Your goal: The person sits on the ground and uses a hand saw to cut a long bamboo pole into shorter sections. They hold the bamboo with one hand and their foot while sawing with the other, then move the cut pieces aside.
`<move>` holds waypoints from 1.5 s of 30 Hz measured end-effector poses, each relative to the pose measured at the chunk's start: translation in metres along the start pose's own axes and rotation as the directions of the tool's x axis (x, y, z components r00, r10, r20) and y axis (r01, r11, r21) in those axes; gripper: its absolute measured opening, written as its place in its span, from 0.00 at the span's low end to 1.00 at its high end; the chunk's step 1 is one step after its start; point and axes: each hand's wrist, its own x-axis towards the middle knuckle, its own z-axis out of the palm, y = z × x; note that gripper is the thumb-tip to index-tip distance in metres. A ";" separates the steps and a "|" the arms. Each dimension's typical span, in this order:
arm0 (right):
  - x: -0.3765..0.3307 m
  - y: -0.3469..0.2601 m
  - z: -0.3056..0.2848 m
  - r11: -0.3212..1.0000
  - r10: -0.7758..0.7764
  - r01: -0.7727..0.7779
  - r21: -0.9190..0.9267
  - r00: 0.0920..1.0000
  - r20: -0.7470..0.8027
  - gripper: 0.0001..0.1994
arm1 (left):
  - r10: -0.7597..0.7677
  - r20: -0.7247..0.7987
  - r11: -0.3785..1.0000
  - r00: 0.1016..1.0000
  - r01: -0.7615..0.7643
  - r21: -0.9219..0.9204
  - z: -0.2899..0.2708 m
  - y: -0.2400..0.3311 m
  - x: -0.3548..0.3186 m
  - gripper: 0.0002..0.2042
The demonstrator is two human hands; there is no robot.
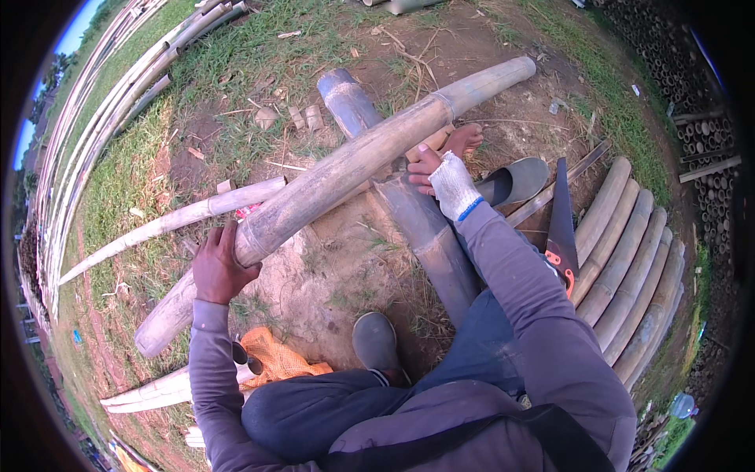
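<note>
A long, thick bamboo pole lies slanted across a darker, grey-brown bamboo pole, from lower left to upper right. My bare left hand is closed around the long pole near its lower left end, the thumb on the near side. My right hand, in a white fingerless glove with a blue cuff edge, is at the crossing, just under the long pole. Its bare fingers are apart and rest by the darker pole; the fingertips are partly hidden. A bare foot is just beyond this hand.
An orange-handled handsaw leans by several bamboo poles at right. A grey shoe lies near the right hand; another is on my foot. A thin bamboo pole and an orange mesh sack are at left.
</note>
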 end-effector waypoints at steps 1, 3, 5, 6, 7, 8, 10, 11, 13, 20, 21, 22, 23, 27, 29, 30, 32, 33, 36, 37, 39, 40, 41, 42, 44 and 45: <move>-0.019 0.001 -0.015 0.993 -0.087 0.086 -0.085 0.996 -0.002 0.30 | -0.005 0.025 1.000 1.000 0.004 0.029 -0.007 0.014 0.007 0.43; -0.058 0.014 -0.054 0.974 -0.172 0.166 -0.156 0.985 -0.024 0.20 | -0.022 0.070 1.000 0.997 0.021 0.019 -0.007 0.024 0.017 0.43; -0.091 0.046 -0.099 0.677 -0.467 0.388 -0.625 0.883 0.042 0.22 | -0.069 0.117 0.997 0.991 0.066 0.024 -0.005 0.026 0.025 0.44; -0.101 0.068 -0.117 0.612 -0.518 0.396 -0.684 0.855 0.032 0.23 | -0.056 0.120 0.998 0.991 0.052 0.030 0.004 0.025 0.023 0.45; -0.115 0.077 -0.127 0.429 -0.596 0.409 -0.805 0.798 0.087 0.22 | -0.049 0.118 0.998 0.992 0.045 0.035 0.015 0.022 0.021 0.46; -0.130 0.073 -0.123 0.376 -0.585 0.375 -0.847 0.805 0.097 0.22 | -0.055 0.123 0.996 0.991 0.046 0.076 0.018 0.026 0.017 0.46; -0.144 0.063 -0.117 0.271 -0.581 0.326 -0.906 0.806 0.116 0.22 | -0.067 0.131 0.995 0.989 0.056 0.084 0.023 0.035 0.019 0.48; -0.136 0.067 -0.113 0.228 -0.578 0.338 -0.913 0.801 0.152 0.23 | -0.095 0.138 0.994 0.986 0.086 0.074 0.025 0.034 0.013 0.49; -0.127 0.062 -0.104 0.165 -0.536 0.278 -0.946 0.831 0.151 0.23 | -0.121 0.140 0.992 0.983 0.113 0.063 0.027 0.036 0.009 0.50; -0.143 0.058 -0.099 -0.091 -0.513 0.089 -0.992 0.850 0.123 0.25 | 0.012 -0.142 0.998 0.990 -0.003 0.066 -0.001 0.056 -0.016 0.51; -0.155 0.053 -0.099 -0.150 -0.506 0.050 -0.987 0.854 0.120 0.25 | 0.042 -0.234 0.998 0.971 -0.032 0.049 -0.005 0.055 -0.024 0.51; -0.166 0.049 -0.099 -0.206 -0.500 0.013 -0.978 0.858 0.116 0.26 | 0.006 -0.216 0.998 0.976 -0.018 -0.056 -0.009 0.053 -0.033 0.49; -0.181 0.041 -0.103 -0.264 -0.501 -0.036 -0.964 0.859 0.105 0.26 | -0.022 -0.201 0.986 0.979 -0.012 -0.167 -0.020 0.057 -0.042 0.47; -0.230 0.016 -0.117 -0.266 -0.238 -0.135 -0.954 0.969 -0.071 0.30 | -0.061 0.077 0.657 0.995 0.098 -0.748 -0.072 0.072 -0.102 0.39; -0.250 0.018 -0.128 -0.286 -0.243 -0.123 -0.950 0.969 -0.052 0.34 | -0.039 0.084 0.333 0.996 0.092 -0.938 -0.084 0.078 -0.142 0.35; -0.256 0.025 -0.133 -0.281 -0.277 -0.133 -0.950 0.959 -0.052 0.35 | -0.024 0.085 0.174 0.996 0.088 -0.981 -0.082 0.076 -0.162 0.36; -0.268 0.037 -0.138 -0.277 -0.320 -0.140 -0.951 0.946 -0.046 0.39 | 0.025 0.034 -0.092 0.999 0.036 -0.995 -0.086 0.085 -0.202 0.37; -0.274 0.040 -0.138 -0.270 -0.334 -0.134 -0.953 0.942 -0.038 0.39 | 0.010 -0.013 -0.100 1.000 -0.012 -0.995 -0.083 0.092 -0.217 0.37; -0.291 0.043 -0.133 -0.258 -0.367 -0.119 -0.959 0.930 -0.016 0.39 | -0.048 -0.114 -0.093 0.992 -0.118 -0.989 -0.075 0.109 -0.249 0.41; -0.298 0.047 -0.134 -0.274 -0.389 -0.118 -0.954 0.921 -0.002 0.39 | -0.055 -0.094 -0.101 0.994 -0.099 -0.990 -0.076 0.110 -0.255 0.41; -0.309 0.051 -0.134 -0.308 -0.438 -0.111 -0.945 0.898 0.037 0.39 | -0.076 -0.062 -0.114 0.995 -0.070 -0.991 -0.084 0.111 -0.263 0.41; -0.314 0.050 -0.133 -0.290 -0.432 -0.127 -0.949 0.902 0.012 0.37 | -0.075 -0.089 -0.096 0.993 -0.096 -0.991 -0.085 0.110 -0.269 0.41; -0.319 0.048 -0.134 -0.285 -0.445 -0.130 -0.950 0.895 0.011 0.37 | -0.075 -0.118 -0.076 0.990 -0.124 -0.989 -0.083 0.109 -0.271 0.41; -0.325 0.045 -0.136 -0.279 -0.459 -0.134 -0.951 0.889 0.010 0.36 | -0.075 -0.147 -0.057 0.986 -0.152 -0.987 -0.081 0.109 -0.274 0.41; -0.339 0.032 -0.141 -0.277 -0.502 -0.145 -0.950 0.865 0.015 0.33 | -0.094 -0.175 -0.065 0.980 -0.181 -0.981 -0.076 0.114 -0.283 0.41; -0.345 0.024 -0.137 -0.272 -0.483 -0.144 -0.951 0.875 0.006 0.32 | -0.105 -0.183 -0.060 0.977 -0.190 -0.980 -0.076 0.114 -0.289 0.41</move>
